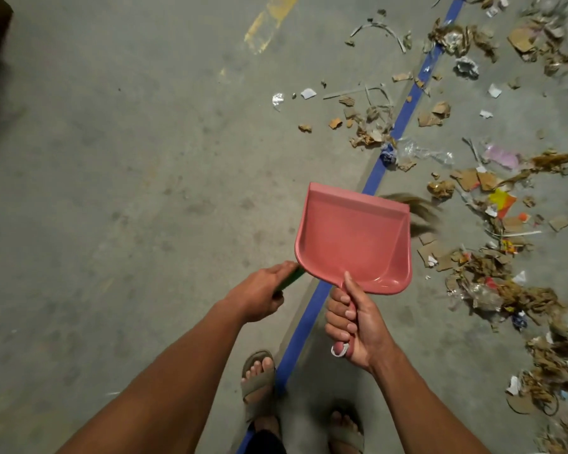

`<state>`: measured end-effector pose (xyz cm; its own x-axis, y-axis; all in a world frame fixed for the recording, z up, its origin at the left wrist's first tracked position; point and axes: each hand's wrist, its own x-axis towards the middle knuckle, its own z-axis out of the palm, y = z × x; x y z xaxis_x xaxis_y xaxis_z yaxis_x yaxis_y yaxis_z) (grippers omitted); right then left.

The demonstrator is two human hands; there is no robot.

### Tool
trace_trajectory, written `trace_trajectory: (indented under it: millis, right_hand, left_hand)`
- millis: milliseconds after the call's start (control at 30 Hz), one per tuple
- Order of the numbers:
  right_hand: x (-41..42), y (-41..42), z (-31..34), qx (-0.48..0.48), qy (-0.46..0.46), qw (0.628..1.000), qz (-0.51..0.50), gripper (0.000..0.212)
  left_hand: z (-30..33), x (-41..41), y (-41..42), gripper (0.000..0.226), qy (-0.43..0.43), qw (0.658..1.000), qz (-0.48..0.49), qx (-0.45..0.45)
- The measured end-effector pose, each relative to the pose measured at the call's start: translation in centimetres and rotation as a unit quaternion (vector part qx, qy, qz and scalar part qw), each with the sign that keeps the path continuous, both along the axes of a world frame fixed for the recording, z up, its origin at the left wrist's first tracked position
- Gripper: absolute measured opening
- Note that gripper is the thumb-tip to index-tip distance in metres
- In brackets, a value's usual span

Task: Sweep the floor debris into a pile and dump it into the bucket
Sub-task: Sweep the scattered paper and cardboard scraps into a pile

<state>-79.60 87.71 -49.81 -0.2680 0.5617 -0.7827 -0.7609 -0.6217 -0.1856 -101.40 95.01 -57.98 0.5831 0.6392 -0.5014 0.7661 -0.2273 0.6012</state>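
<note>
My right hand [351, 326] is wrapped around the handle of the pink dustpan [353, 237], fingers curled tight and thumb laid up along the neck of the pan. I hold the pan up off the floor [128, 175], its open tray facing me, with nothing in it. My left hand [261, 291] grips the green broom handle [291, 279], fingers closed over it. The handle runs behind the dustpan, and the blurred, straw-coloured bristles [413, 213] show just past the pan's right edge, low over the concrete.

A blue tape line [404, 122] runs diagonally across the floor from near my feet to the top right. The debris [492, 263] lies mostly to the right of that line: torn cardboard scraps, crumpled paper, clear plastic film and a few bright wrappers, scattered in a loose band rather than heaped. Some smaller bits sit just left of the tape further ahead. A faded yellow paint mark [269, 21] shows near the top. My sandalled feet [259, 378] stand at the tape line below my hands.
</note>
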Motion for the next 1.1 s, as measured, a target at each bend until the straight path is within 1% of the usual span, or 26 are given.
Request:
trace_trajectory:
  millis: [100,200,300,367,433,500,600,667,700,733,800,833,900,1000,1033,1100]
  right_hand:
    - [-1.3,2.3,1.2,0.006,0.001,1.000,-0.003,0.049]
    - [-2.2,4.4,1.5,0.016,0.014,1.000,0.001,0.050]
    - [-2.6,6.3,1.0,0.024,0.035,0.999,-0.001,0.050]
    - [-2.5,7.4,0.3,0.022,0.040,0.999,-0.002,0.050]
    - [-2.0,8.4,-0.8,0.022,0.042,0.999,-0.002,0.050]
    - [-1.2,9.3,-1.8,0.024,0.042,0.999,-0.005,0.049]
    - [0.7,10.0,-3.4,0.019,0.043,0.999,-0.022,0.049]
    - [2.2,10.1,-3.7,0.013,0.037,0.999,-0.036,0.049]
    - [3.3,10.3,-3.8,0.011,0.031,0.999,-0.043,0.049]
    - [4.4,10.4,-3.7,0.007,0.022,0.999,-0.047,0.049]
    - [6.7,10.7,-3.4,-0.004,0.008,0.998,-0.058,0.049]
    - [7.6,10.8,-3.1,-0.006,0.005,0.998,-0.069,0.048]
    - [9.5,11.4,-2.5,-0.007,0.009,0.996,-0.090,0.048]
    - [11.6,12.4,-1.6,-0.001,0.011,0.995,-0.097,0.048]
    - [12.0,12.9,-1.2,0.001,0.010,0.995,-0.097,0.048]
    - [12.6,13.9,-0.3,0.002,0.011,0.995,-0.096,0.048]
  left_hand:
    - [1.6,-4.3,2.7,0.077,0.013,0.992,0.107,0.059]
    - [2.3,-7.1,5.9,0.071,0.062,0.963,0.245,0.095]
    - [1.7,-7.8,9.9,0.052,0.123,0.924,0.356,0.071]
    - [1.1,-7.1,12.6,0.044,0.175,0.905,0.386,0.036]
    - [0.4,-5.3,14.7,0.042,0.220,0.908,0.358,-0.003]
    - [-0.3,-2.3,16.0,0.044,0.229,0.926,0.301,-0.009]
    - [-1.9,2.8,16.5,0.044,0.201,0.957,0.208,0.012]
    - [-2.5,6.0,15.9,0.051,0.167,0.979,0.115,0.022]
    - [-2.6,7.9,15.8,0.055,0.148,0.986,0.070,0.020]
    - [-2.4,9.7,15.7,0.054,0.132,0.991,0.032,0.014]
    - [-2.1,12.8,15.9,0.044,0.108,0.993,-0.043,-0.003]
    - [-2.0,13.9,16.1,0.045,0.093,0.993,-0.074,-0.009]
    - [-1.7,15.3,16.9,0.061,0.060,0.990,-0.129,-0.001]
    - [-0.7,15.3,18.7,0.089,0.017,0.983,-0.179,0.047]
    - [-0.2,14.9,19.5,0.094,0.020,0.981,-0.181,0.063]
    - [0.8,13.6,21.1,0.094,0.030,0.983,-0.160,0.089]
